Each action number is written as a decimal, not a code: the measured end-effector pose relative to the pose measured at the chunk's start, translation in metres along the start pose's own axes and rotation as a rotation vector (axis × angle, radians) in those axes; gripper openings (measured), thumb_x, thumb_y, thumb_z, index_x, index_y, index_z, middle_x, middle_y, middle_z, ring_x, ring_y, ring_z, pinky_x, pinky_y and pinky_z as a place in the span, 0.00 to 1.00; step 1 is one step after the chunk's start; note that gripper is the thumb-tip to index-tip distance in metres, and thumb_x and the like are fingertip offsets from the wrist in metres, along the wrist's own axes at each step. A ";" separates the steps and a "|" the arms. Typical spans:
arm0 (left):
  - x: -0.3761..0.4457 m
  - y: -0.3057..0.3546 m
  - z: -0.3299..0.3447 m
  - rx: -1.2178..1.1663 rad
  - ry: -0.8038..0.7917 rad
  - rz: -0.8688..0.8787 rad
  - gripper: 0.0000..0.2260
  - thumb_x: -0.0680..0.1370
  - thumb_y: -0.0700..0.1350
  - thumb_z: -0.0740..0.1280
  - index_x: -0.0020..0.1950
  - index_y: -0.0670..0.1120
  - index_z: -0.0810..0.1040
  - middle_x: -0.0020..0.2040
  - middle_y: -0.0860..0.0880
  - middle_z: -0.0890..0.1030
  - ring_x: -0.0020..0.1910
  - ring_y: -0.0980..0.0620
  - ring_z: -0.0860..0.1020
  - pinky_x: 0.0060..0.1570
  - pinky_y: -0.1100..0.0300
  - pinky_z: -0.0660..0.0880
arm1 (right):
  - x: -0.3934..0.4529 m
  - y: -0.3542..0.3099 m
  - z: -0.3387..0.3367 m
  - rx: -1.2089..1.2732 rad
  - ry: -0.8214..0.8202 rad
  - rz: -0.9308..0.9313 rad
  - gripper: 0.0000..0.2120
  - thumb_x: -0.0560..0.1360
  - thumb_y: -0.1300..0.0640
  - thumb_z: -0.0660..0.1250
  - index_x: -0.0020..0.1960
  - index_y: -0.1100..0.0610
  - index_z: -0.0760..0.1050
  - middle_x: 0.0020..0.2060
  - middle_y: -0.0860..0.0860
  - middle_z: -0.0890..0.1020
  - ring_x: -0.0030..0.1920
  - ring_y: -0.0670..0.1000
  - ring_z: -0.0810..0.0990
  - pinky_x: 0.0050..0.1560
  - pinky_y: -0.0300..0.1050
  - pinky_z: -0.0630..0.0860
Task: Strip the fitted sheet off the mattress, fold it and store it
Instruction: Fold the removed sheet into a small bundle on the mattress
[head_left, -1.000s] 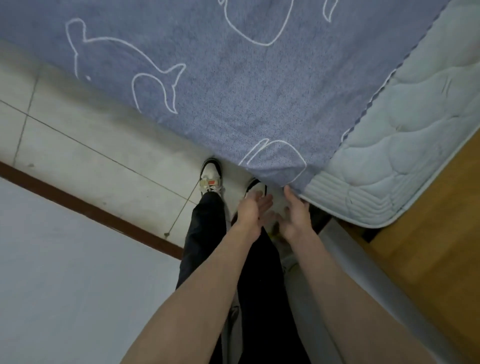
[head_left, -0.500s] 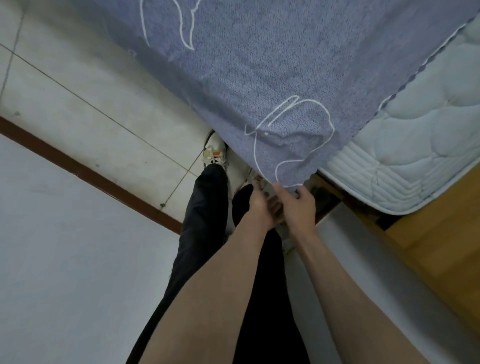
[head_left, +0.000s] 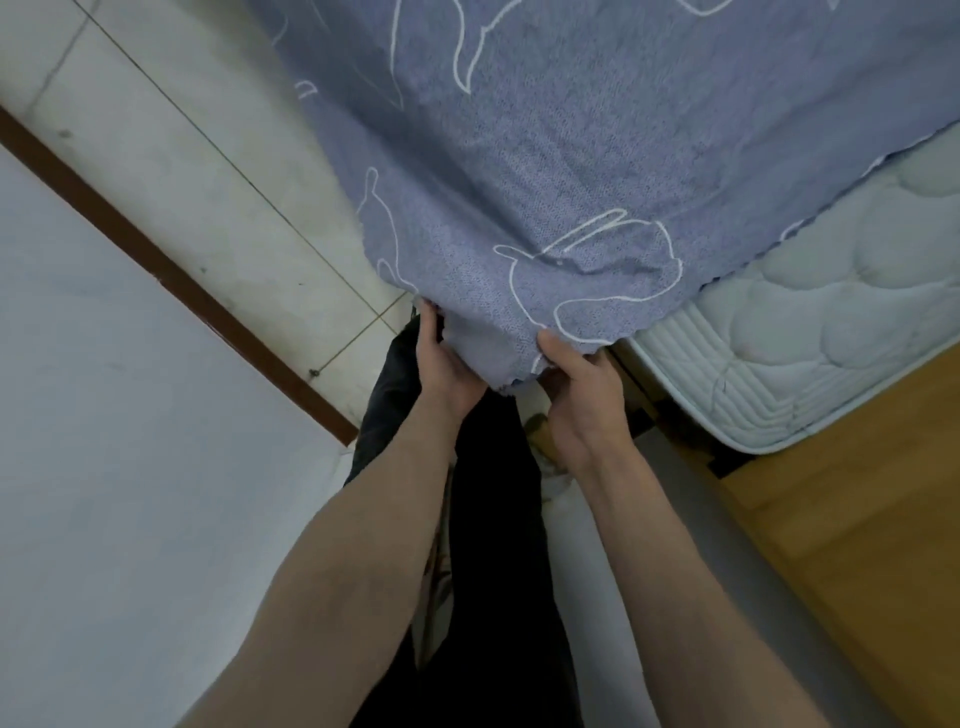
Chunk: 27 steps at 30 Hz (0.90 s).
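Left hand: I see my left hand (head_left: 445, 364) at about 6 o'clock under the hanging corner of the sheet (head_left: 545, 171), fingers curled up into the cloth and gripping its gathered edge.
Right hand: my right hand (head_left: 582, 384) sits just beside it toward 3 o'clock, thumb on top and fingers tucked under, pinching the same corner.
Sheet: blue with white outline animals, it fills the view from 10 to 2 o'clock; the corner I hold is bunched and lifted clear of the mattress.
Mattress: the white quilted mattress (head_left: 841, 332) lies bare at 3 o'clock, its near corner and side band uncovered.
Surroundings: tiled floor (head_left: 218, 197) at 10 o'clock, wooden floor (head_left: 857, 519) at 4 o'clock, my dark trousers (head_left: 498, 519) between my forearms.
Done: I judge this one corner is freed.
Left: the sheet looks to cover the rest of the bed beyond view, so I reckon the other corners remain, then pulling it off whole, folding and storing.
Progress: early, by my estimate.
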<state>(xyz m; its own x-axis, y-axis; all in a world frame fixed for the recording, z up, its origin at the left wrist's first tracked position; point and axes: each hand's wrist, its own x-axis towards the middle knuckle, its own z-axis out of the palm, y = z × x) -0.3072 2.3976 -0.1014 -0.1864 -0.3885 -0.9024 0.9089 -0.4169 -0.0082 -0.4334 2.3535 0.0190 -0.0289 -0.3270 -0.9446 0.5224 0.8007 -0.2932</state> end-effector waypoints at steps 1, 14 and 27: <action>-0.008 0.006 -0.006 0.022 -0.016 -0.005 0.36 0.77 0.66 0.67 0.78 0.44 0.68 0.76 0.40 0.69 0.75 0.37 0.68 0.76 0.39 0.60 | -0.002 -0.003 0.003 0.028 -0.015 0.030 0.23 0.76 0.68 0.69 0.71 0.63 0.72 0.64 0.59 0.81 0.62 0.59 0.81 0.61 0.51 0.80; -0.172 0.046 0.013 0.462 0.305 0.262 0.23 0.72 0.45 0.78 0.65 0.43 0.79 0.59 0.45 0.85 0.58 0.45 0.83 0.59 0.50 0.79 | -0.086 0.007 0.047 -0.082 0.163 0.251 0.18 0.77 0.56 0.70 0.65 0.62 0.78 0.60 0.61 0.83 0.55 0.60 0.83 0.55 0.55 0.80; -0.229 0.153 0.211 0.242 0.324 0.075 0.22 0.82 0.55 0.62 0.64 0.39 0.81 0.58 0.37 0.83 0.51 0.38 0.84 0.51 0.48 0.77 | -0.208 -0.075 0.119 0.100 -0.036 0.203 0.13 0.78 0.61 0.69 0.62 0.59 0.78 0.52 0.57 0.87 0.49 0.57 0.87 0.46 0.52 0.82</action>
<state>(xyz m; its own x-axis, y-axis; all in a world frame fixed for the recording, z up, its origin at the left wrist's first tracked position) -0.2046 2.2493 0.1951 0.0396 -0.1622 -0.9860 0.7943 -0.5935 0.1295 -0.3656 2.3020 0.2553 0.1151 -0.1833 -0.9763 0.5960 0.7990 -0.0797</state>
